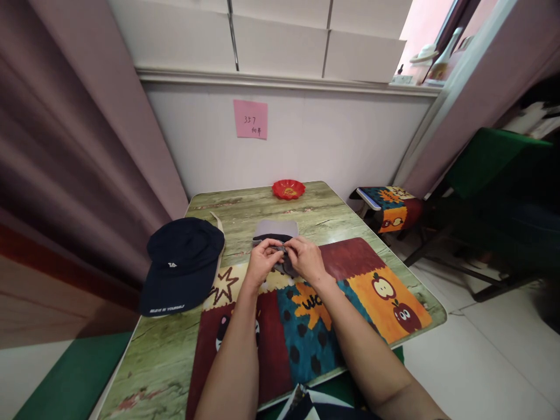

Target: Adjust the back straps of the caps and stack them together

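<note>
A small grey cloth piece (276, 227) with a dark band lies over the far edge of the patterned mat, and its darker near part hangs between my hands. My left hand (263, 261) pinches its left side with thumb and fingertips. From the right, my right hand (306, 256) pinches the same piece close to the left fingertips. What exactly sits between the fingertips is too small to make out. A navy cap (186, 256) with white lettering rests at the table's left edge, apart from both hands.
The green wood-patterned table (153, 356) bears the colourful mat (271, 326) under my forearms. A red scalloped dish (288, 189) stands at the far edge by the wall. To the right, a stool (396, 207) carries a phone-like flat object (368, 198). Curtains hang at the left.
</note>
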